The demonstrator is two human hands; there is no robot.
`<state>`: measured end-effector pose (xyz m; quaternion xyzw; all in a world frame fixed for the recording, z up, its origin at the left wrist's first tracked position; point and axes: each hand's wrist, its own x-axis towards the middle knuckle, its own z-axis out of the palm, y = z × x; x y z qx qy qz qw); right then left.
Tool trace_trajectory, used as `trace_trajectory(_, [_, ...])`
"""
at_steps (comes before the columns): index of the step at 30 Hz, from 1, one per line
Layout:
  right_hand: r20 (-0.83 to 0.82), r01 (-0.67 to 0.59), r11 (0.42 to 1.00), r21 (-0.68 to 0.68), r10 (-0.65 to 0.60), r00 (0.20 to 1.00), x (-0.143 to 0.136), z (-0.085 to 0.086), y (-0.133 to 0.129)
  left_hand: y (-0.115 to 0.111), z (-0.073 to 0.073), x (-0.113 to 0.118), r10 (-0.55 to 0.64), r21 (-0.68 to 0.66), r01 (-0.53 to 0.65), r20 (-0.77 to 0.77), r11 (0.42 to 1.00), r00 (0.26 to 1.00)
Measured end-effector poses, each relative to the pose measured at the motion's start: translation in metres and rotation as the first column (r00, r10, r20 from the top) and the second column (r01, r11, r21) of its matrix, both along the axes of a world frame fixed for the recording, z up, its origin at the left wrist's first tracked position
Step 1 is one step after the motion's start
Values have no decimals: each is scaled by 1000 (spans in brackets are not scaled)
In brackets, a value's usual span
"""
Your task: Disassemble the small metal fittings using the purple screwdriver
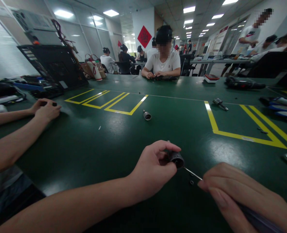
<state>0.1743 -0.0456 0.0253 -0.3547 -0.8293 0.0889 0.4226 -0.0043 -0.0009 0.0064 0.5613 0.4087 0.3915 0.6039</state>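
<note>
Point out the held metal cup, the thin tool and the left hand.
Metal cup (177, 157): head view, outer wall.
Thin tool (193, 174): head view, metal shaft.
Left hand (154, 166): head view, back of hand.

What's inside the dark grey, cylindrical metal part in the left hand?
The dark grey metal part shows a shadowed hollow; the thin silver metal shaft from the right hand reaches its mouth. Deeper interior is lost in shadow; shaft tip can't be made out.

Below centre, the person's left hand (154, 166) pinches a cup-shaped metal part (177, 158), while, lower right, the right hand (242, 191) holds a thin-shafted tool (193, 174) at its rim.
</note>
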Motion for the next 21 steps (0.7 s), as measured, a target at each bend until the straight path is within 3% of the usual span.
trace_trajectory(8, [66,-21,991,129,13,998,-2,-4,0,-1,-2,0,29,-38,-30,-34,999,999])
trace_trajectory(15, [61,-16,989,146,7,998,-4,-2,-1,1,-1,2,69,-51,-71,-42,996,997])
trace_trajectory(21, [76,113,982,154,-126,989,-8,-9,-6,0,-1,1,49,-66,-53,-60,996,997])
